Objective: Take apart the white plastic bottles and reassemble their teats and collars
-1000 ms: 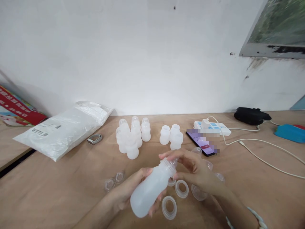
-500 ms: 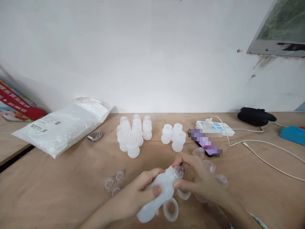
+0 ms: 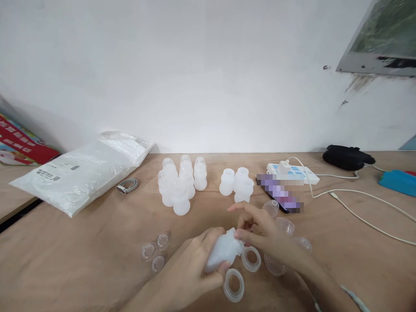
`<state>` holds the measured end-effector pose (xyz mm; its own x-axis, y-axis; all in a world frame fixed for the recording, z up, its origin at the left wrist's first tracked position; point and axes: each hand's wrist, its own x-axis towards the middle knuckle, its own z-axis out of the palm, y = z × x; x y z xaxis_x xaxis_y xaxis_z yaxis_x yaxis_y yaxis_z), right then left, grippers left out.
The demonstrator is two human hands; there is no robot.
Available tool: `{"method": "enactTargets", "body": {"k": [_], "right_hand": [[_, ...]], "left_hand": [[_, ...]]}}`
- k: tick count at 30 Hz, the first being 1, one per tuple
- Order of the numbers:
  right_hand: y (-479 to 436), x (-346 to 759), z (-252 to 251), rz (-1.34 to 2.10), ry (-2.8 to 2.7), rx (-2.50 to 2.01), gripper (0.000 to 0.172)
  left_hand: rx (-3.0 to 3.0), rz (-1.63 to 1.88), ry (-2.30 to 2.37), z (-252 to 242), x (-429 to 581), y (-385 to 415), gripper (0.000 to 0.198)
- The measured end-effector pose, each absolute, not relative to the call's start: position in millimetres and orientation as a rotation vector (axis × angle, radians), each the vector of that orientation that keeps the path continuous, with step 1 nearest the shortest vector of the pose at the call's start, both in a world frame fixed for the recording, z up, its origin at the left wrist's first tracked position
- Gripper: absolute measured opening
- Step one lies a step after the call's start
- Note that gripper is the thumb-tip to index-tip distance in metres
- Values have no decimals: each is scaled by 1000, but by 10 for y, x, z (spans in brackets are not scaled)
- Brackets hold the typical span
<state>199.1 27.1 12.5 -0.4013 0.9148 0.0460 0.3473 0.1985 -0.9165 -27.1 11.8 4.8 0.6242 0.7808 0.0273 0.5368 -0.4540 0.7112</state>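
My left hand (image 3: 195,266) is wrapped round a white translucent plastic bottle (image 3: 223,253), held low over the wooden table (image 3: 81,251). My right hand (image 3: 264,236) pinches at the bottle's neck with thumb and fingers; what sits between the fingertips is too small to make out. Two white screw rings (image 3: 251,258) (image 3: 233,284) lie on the table just below the hands. Clear dome caps (image 3: 286,226) lie to the right of my right hand, and three small clear pieces (image 3: 152,252) lie to the left.
A cluster of capped white bottles (image 3: 180,184) and three open ones (image 3: 236,185) stand further back. A plastic bag (image 3: 81,171) and a metal ring (image 3: 127,186) lie at the left. A phone (image 3: 280,197), power strip (image 3: 290,173), white cable (image 3: 357,212), black object (image 3: 347,157) and blue object (image 3: 398,181) sit at the right.
The bottle has come down toward the table and turned, so that less of it shows in my left hand. My right hand stayed at its neck, fingers closing in.
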Motion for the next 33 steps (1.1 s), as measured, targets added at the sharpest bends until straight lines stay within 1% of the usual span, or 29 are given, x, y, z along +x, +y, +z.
{"method": "enactTargets", "body": {"k": [1,3,7,8,11,13,16,17,18,20,21,25,27,28,31,33], "right_hand": [[273,1981,122,1178,-1842,-1219,37],[273,1981,137,1223,-1815,-1185,37],[256,2005,188,1317,-1849,-948,52],[250,1999,185,1311,-1857,-973,51],[236,1969,150,1264,-1822,-1174,32],[235,1967,142,1273,-1821,-1161,32],[249,1988,159,1309,-1883,-960,44],[254,1990,159,1317,-1890,-934,45],[260,1987,152,1318,-1880,-952,42],[267,1969,122,1319,-1814,-1066,29],[268,1961,107,1320,-1779,-1110,28],[256,1990,121,1293,-1842,-989,43],[243,2008,165,1238,-1944,-933,46],[236,2003,179,1224,-1972,-935,43],[222,1912,141,1235,-1898,-1031,24],[225,1805,52,1225,-1763,-1126,22]], "left_hand": [[2181,456,1030,51,-268,115,34],[2187,455,1038,56,-262,111,33],[2162,455,1035,66,-259,106,32],[2164,445,1032,68,-261,103,32],[2175,433,1053,69,-266,92,33],[2165,442,1074,72,-265,91,31],[2144,450,1057,87,-252,91,32],[2141,441,1043,93,-245,87,32],[2139,428,1031,100,-240,83,31],[2128,415,1026,110,-233,73,30],[2114,420,1029,115,-234,71,30],[1942,510,1032,145,-264,90,27],[1776,518,979,161,-275,104,31],[1695,503,935,165,-275,108,34],[1654,470,915,147,-247,99,41],[1847,496,1045,101,-215,81,38]]}}
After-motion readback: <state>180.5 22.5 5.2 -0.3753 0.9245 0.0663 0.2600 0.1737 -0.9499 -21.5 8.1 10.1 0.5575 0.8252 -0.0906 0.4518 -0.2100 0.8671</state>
